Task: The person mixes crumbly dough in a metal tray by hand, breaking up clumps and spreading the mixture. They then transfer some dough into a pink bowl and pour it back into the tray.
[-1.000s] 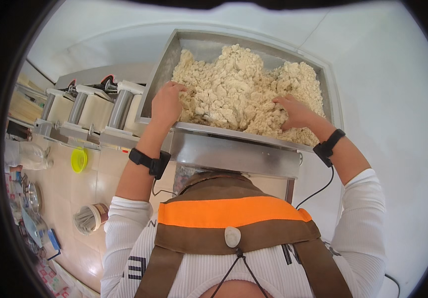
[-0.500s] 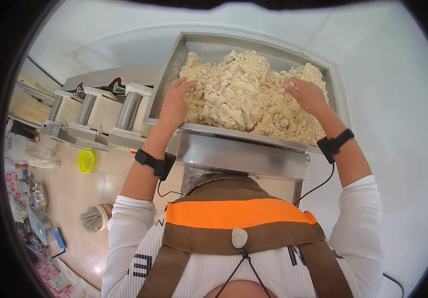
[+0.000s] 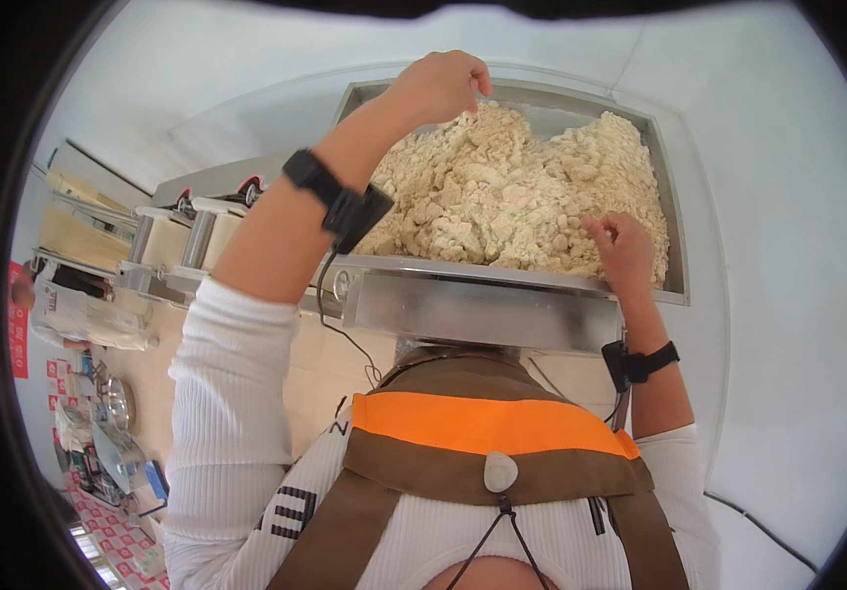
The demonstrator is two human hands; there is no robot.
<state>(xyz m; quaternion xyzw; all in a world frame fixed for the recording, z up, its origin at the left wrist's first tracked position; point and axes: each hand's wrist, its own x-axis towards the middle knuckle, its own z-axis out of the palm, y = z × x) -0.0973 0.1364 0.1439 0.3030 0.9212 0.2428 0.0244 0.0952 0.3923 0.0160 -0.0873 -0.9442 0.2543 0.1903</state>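
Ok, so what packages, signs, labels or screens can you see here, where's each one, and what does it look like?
Red sign: far left edge, flat rectangle on a wall, red with pale marks.
Plastic bag: left, beside the roller machine, crumpled, clear to whitish.
Patterned sheets: lower left on the floor, red and white.
No screens in view, and none of these lies by the left hand or right hand.

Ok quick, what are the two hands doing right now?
Left hand: raised over the metal tray, fingers curled shut; whether it holds dough cannot be told.
Right hand: resting on the dough, fingers bent.
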